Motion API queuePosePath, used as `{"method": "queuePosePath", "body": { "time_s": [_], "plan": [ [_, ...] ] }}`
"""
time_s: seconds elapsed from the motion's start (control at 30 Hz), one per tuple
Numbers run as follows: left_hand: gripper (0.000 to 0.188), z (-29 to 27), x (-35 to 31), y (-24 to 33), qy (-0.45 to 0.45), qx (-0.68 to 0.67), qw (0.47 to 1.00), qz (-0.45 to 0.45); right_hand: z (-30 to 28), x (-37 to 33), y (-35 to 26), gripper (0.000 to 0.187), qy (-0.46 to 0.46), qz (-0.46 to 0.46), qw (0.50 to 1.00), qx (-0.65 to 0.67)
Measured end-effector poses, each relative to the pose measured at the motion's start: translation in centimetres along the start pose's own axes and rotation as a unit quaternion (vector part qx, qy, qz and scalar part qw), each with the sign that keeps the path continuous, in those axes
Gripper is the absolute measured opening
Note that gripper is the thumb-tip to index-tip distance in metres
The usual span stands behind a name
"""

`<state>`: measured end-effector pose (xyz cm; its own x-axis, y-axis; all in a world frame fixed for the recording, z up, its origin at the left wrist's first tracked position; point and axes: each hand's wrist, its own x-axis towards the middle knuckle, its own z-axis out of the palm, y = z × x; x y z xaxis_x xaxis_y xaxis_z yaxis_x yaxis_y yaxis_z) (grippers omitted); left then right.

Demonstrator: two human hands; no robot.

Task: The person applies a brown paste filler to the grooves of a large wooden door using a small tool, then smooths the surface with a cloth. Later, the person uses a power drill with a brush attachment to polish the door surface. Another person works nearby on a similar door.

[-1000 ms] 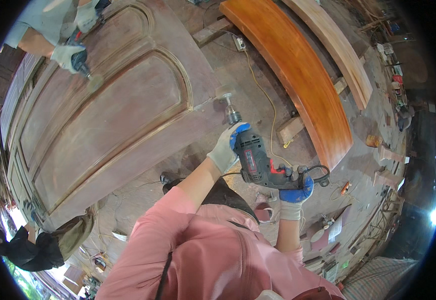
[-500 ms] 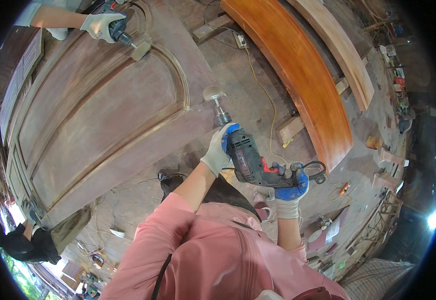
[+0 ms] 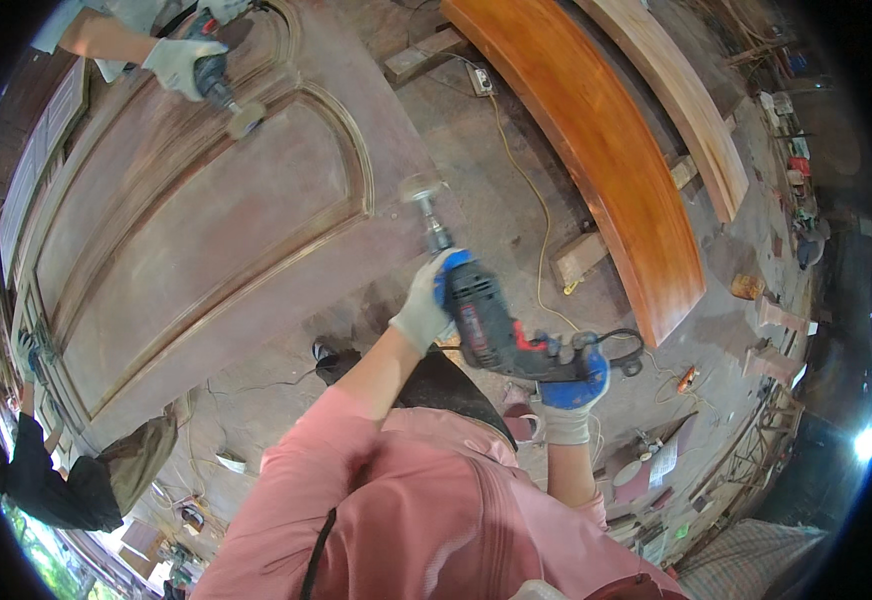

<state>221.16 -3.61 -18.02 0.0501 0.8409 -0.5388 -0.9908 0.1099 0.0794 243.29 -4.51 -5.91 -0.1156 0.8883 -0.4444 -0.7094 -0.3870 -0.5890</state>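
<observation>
Both my gloved hands hold a corded power drill (image 3: pixel 491 325) with a dark body, blue nose and red trim. My left hand (image 3: pixel 424 308), in a grey glove, grips its front end. My right hand (image 3: pixel 571 385), in a blue and white glove, holds the rear handle. A round sanding head (image 3: pixel 422 189) on the drill's shaft rests against the edge of a large reddish-brown arched panel door (image 3: pixel 206 230) lying flat.
Another person's gloved hand (image 3: pixel 176 65) works a second power tool (image 3: pixel 226 95) on the door's far arch. A glossy curved orange wooden piece (image 3: pixel 596 150) lies to the right over wood blocks. A yellow cord (image 3: pixel 531 190) crosses the dusty floor. A crouching person (image 3: pixel 66 480) is at lower left.
My drill has moved forward, its sanding head now on the door's edge. The other person's hands and tool shifted along the door's arch.
</observation>
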Motion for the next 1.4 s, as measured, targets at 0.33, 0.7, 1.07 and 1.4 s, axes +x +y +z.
{"method": "queuePosePath", "body": {
  "time_s": [0.33, 0.7, 1.07, 1.4],
  "plan": [
    [0.018, 1.2, 1.4, 0.3, -0.007, 0.029, 0.999, -0.028, -0.8, 1.2, -0.1, 0.014, -0.02, -0.037, 0.999, -0.002],
    [0.019, -1.1, 2.0, 0.3, 0.026, 0.027, 0.999, -0.005, -0.4, 1.3, 0.0, 0.015, 0.031, -0.012, 0.999, 0.001],
    [0.019, -0.4, 0.7, 0.7, 0.025, 0.028, 0.999, -0.005, -0.4, 0.7, 0.5, 0.016, -0.018, -0.008, 1.0, -0.007],
    [0.021, -0.6, 1.7, 0.3, 0.026, 0.066, 0.997, 0.041, -0.5, 1.5, -0.3, 0.016, -0.026, -0.011, 1.0, 0.003]
  ]
}}
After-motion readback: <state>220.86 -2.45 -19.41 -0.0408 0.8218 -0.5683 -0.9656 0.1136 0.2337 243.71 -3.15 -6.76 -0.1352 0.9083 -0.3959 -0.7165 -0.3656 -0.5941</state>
